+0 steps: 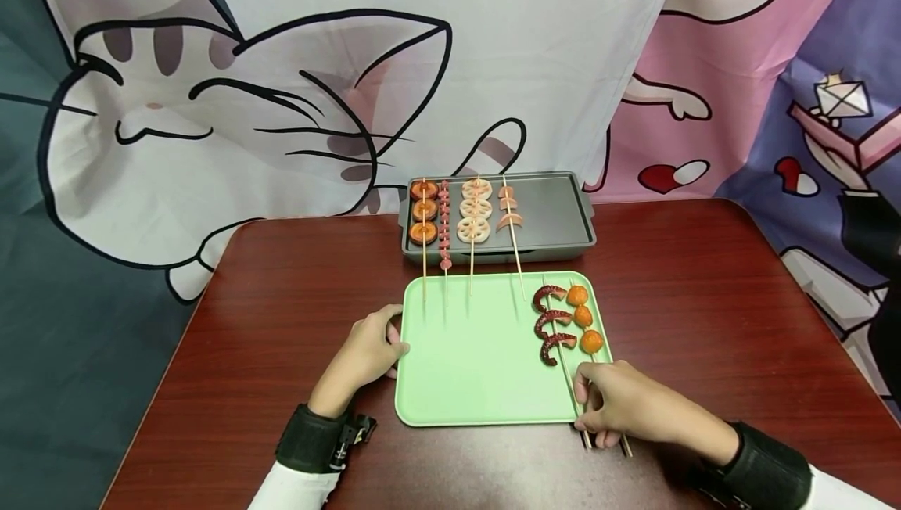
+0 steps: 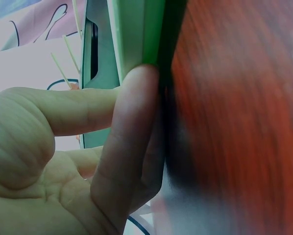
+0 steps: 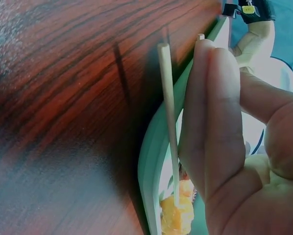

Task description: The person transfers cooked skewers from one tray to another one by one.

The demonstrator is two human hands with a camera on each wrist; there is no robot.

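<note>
While both hands worked at the near edge of the tray, the record read as follows.

Step in hand: judged to be pickup of a skewer from the green tray (image 1: 479,353) for transfer to the grey grill pan (image 1: 556,217), where four skewers already lay with their sticks overhanging the tray.

Right hand (image 1: 622,404): fingers curled over the stick ends of the two remaining skewers at the tray's near right corner; the wrist view showed fingertips closing on one stick while the other stick (image 3: 168,117) stood free beside them.

Left hand (image 1: 366,353): loosely curled, fingertip (image 2: 136,98) pressed against the tray's left rim, holding nothing.

Skewer positions: red curled-sausage skewer (image 1: 552,324) and orange ball skewer (image 1: 583,316) lay side by side, touching, on the tray's right portion.

Surface: dark red wooden table (image 1: 704,299).

Next move: it would call for isolating one stick, lifting clear of its neighbour, and steadying the tray.
</note>
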